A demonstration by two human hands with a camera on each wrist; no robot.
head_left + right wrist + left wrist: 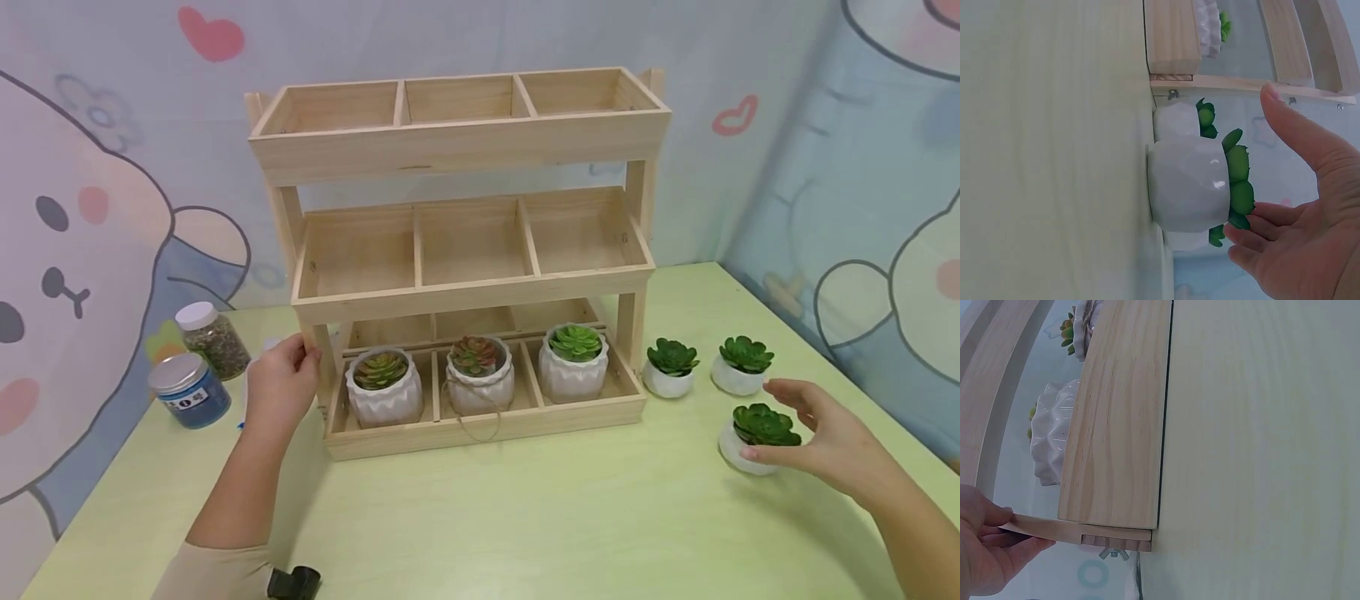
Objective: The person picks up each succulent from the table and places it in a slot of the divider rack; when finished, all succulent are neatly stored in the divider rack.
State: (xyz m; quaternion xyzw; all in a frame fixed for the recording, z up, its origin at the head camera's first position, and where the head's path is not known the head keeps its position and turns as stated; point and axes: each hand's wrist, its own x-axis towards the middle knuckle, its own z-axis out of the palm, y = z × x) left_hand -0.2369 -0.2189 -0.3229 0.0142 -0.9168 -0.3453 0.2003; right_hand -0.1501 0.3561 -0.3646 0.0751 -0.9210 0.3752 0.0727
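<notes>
A three-tier wooden planter shelf [465, 287] stands at the middle of the table. My left hand [283, 383] grips its left side post, and the left wrist view shows thumb and fingers pinching the wooden strip [1066, 529]. Over at the right, my right hand [840, 442] is spread around the nearest small succulent in a white pot [761, 427]. Its thumb stands well apart from the leaves in the right wrist view, while the other fingertips [1241, 234] are close beside the plant. Two similar succulents [671, 357], [742, 356] sit behind it.
Three succulents in ribbed white pots [384, 396] occupy the shelf's bottom front compartments; twine hangs from the middle one. Left of the shelf stand a blue jar [197, 402] with a silver lid and a white-capped jar [217, 346]. A patterned backdrop [480, 37] closes off the back.
</notes>
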